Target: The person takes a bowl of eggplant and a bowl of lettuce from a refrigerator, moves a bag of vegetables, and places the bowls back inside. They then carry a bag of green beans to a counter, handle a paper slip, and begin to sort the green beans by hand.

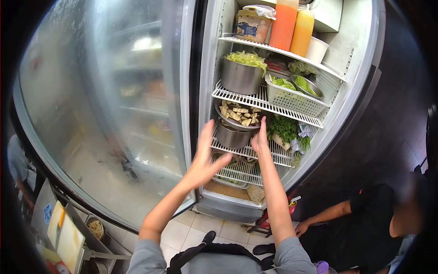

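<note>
A metal bowl point(231, 122) of cut, dark-skinned eggplant pieces point(239, 112) stands on top of a steel pot point(232, 138) on a middle wire shelf of the fridge. My left hand point(207, 157) is raised in front of the bowl's left side, thumb and fingers spread, with nothing in it. On the other side, my right hand point(261, 138) reaches up with fingers stretched, its fingertips close to the bowl's right rim. Leafy green herbs point(284, 129) and a pale root lie just right of that hand.
The glass fridge door point(105, 100) stands wide at left. Above are a pot of shredded lettuce point(242, 75), a white basket point(296, 98) and sauce bottles point(284, 25). A person in black point(365, 219) is at lower right. A cutting board point(66, 237) with a knife is at lower left.
</note>
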The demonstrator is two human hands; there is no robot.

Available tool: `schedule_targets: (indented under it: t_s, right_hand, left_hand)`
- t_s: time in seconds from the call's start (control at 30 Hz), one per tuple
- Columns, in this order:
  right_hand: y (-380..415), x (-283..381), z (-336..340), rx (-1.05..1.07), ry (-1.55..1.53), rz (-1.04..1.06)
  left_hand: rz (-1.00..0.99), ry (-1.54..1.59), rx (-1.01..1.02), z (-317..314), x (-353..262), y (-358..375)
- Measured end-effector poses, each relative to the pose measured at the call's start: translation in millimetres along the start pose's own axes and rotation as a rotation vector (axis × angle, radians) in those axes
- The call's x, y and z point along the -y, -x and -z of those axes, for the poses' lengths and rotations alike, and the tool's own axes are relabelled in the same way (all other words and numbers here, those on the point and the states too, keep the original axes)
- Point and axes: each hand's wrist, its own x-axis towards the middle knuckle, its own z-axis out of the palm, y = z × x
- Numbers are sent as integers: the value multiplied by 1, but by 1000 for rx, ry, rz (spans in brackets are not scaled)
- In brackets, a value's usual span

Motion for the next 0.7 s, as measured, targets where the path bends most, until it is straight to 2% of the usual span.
schedule_targets:
  t_s: [0.07,0.1,0.17,0.2,0.23,0.3,0.37,0.4,0.43,0.47,0.5,0.53,0.57,0.6,0.63,0.7]
  right_hand:
    - [22,5,9,-42,22,-58]
    - [40,7,4,-186,14,-51]
    - [63,-5,24,-240,-112,-63]
    - [77,-15,38,-239,-190,-92]
    - [94,-25,53,-240,-267,-123]
    - [133,-40,77,-198,-388,-167]
    - [179,-50,95,-195,-450,-221]
    - [201,-54,107,-199,-472,-239]
    - [223,-58,118,-203,-495,-255]
    - [247,-57,125,-236,-490,-251]
    - [270,-55,130,-268,-486,-246]
    - [292,-55,135,-305,-461,-232]
    - [313,-54,139,-342,-437,-216]
    - [332,-57,144,-349,-418,-193]
    - [351,-59,145,-359,-397,-173]
    - [381,-63,130,-399,-349,-164]
  left_hand:
    - [-198,-543,-163,52,-69,54]
    - [-207,-766,-332,80,-81,87]
    - [-415,-1162,-866,131,-117,110]
    - [-554,-1349,-1014,174,-126,121]
    - [-593,-1287,-1239,189,-147,115]
    - [-443,-1528,-1368,277,-141,164]
    - [-231,-1124,-1443,351,-120,197]
    - [-63,-950,-1410,388,-102,214]
    - [23,-688,-1253,426,-73,234]
    - [34,-141,-1084,497,-19,269]
    - [283,-148,-1104,422,-49,234]
    - [291,-162,-1032,452,-9,246]
    - [423,187,-697,480,12,264]
    - [305,152,-915,426,-6,237]
    - [242,151,-970,405,-12,230]
    - [221,7,-882,386,-27,230]
